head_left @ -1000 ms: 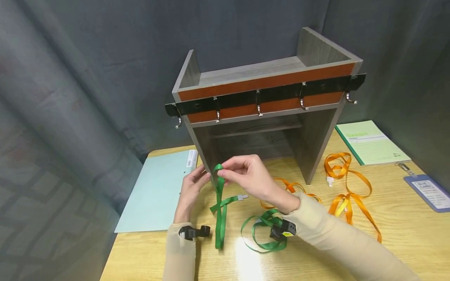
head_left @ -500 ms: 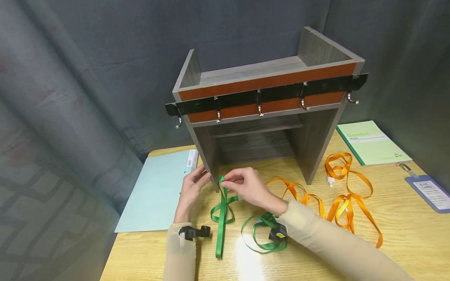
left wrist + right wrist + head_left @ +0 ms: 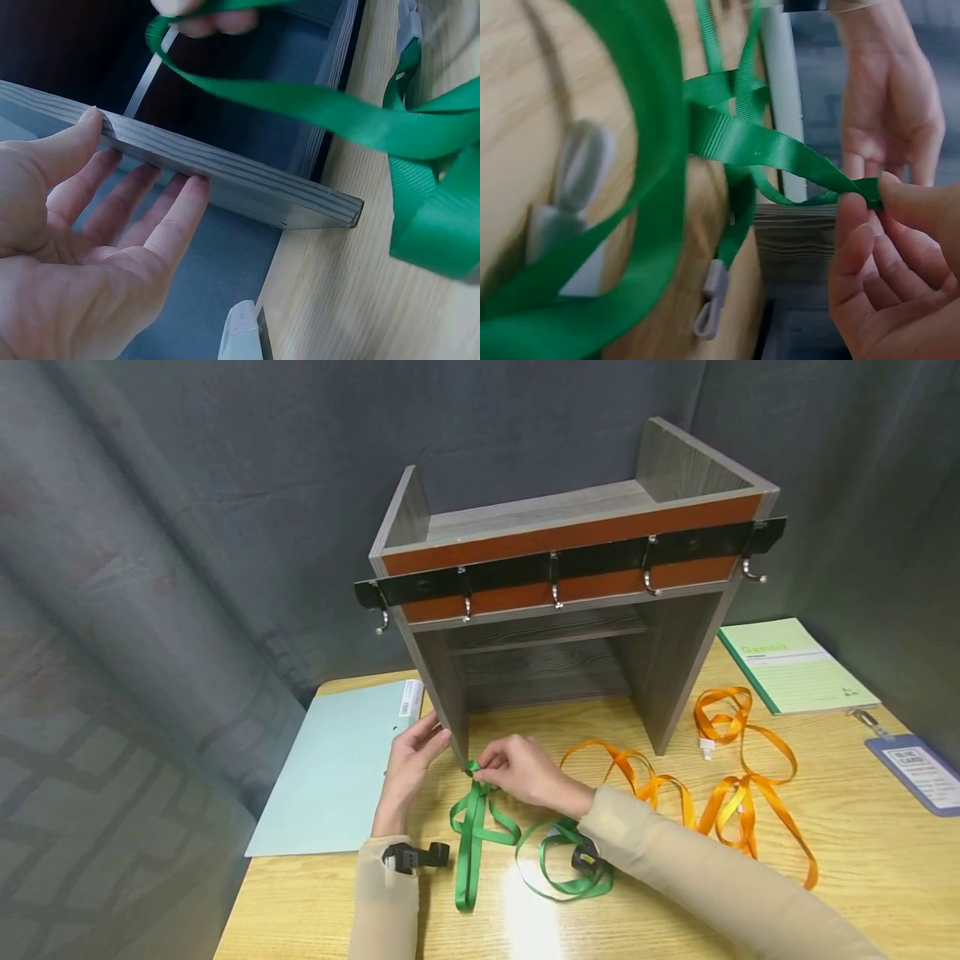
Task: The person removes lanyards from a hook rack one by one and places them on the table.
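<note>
My right hand (image 3: 521, 770) pinches the looped end of a green lanyard (image 3: 468, 852) between thumb and forefinger, low beside the foot of the grey wooden shelf unit's left panel (image 3: 438, 693). The rest of the lanyard lies in loops on the table; its grey plastic clip (image 3: 711, 300) shows in the right wrist view. My left hand (image 3: 411, 768) rests against that panel. In the left wrist view its thumb touches the front edge and its loosely bent fingers (image 3: 176, 217) lie along the outer side. Close under my right forearm is a second green lanyard (image 3: 584, 887), partly hidden.
Several metal hooks hang from a black rail (image 3: 600, 560) across the shelf front. Orange lanyards (image 3: 780, 810) lie to the right, near a green notepad (image 3: 798, 664) and a blue card holder (image 3: 915, 772). A pale blue folder (image 3: 330, 768) lies at left.
My right hand has lowered toward the table with the lanyard's end, and more of the green ribbon has settled into loops. The left hand has stayed at the panel.
</note>
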Demonstrator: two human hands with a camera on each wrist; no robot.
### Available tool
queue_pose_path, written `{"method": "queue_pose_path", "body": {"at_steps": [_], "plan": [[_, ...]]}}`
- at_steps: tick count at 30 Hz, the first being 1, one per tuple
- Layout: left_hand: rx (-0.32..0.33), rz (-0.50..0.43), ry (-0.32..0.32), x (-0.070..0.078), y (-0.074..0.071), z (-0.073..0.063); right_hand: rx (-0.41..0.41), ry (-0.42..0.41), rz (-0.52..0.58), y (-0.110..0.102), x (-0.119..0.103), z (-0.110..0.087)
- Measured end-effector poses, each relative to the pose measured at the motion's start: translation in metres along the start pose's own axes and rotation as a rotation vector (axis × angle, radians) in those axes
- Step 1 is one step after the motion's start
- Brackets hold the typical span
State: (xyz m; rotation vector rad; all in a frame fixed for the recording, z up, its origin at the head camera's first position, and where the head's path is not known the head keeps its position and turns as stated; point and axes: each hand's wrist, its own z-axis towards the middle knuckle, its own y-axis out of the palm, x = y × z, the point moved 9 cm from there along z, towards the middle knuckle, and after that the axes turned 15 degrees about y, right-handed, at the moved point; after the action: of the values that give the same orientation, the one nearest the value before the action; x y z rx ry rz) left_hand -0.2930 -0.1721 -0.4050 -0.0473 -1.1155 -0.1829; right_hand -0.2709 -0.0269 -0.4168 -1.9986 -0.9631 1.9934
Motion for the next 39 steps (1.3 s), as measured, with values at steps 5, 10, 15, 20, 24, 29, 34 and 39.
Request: {"method": "queue_pose_path", "body": {"at_steps": [5,10,15,20,24,29,34,39], "plan": [[0.005,0.000,-0.011,-0.001,-0.001,-0.001,-0.044,-0.007,-0.072,0.013,0.008,0.002],[0.004,0.000,-0.012,-0.001,0.000,-0.002,-0.073,0.025,-0.108,0.022,0.015,0.003],[0.019,-0.005,-0.004,-0.010,-0.005,-0.002,-0.076,0.032,-0.192,0.025,0.018,0.003],[0.032,0.002,0.011,-0.022,-0.011,-0.001,-0.112,0.005,-0.226,0.031,0.019,0.002],[0.027,0.014,0.019,-0.021,-0.011,-0.001,-0.126,-0.007,-0.225,0.032,0.020,0.002],[0.023,0.008,0.027,-0.020,-0.010,0.000,-0.120,0.016,-0.227,0.029,0.024,0.003],[0.026,-0.004,0.029,-0.021,-0.010,0.001,-0.116,0.048,-0.218,0.025,0.031,0.004],[0.021,-0.011,0.016,-0.021,-0.007,0.000,-0.115,0.063,-0.218,0.023,0.036,0.004]]}}
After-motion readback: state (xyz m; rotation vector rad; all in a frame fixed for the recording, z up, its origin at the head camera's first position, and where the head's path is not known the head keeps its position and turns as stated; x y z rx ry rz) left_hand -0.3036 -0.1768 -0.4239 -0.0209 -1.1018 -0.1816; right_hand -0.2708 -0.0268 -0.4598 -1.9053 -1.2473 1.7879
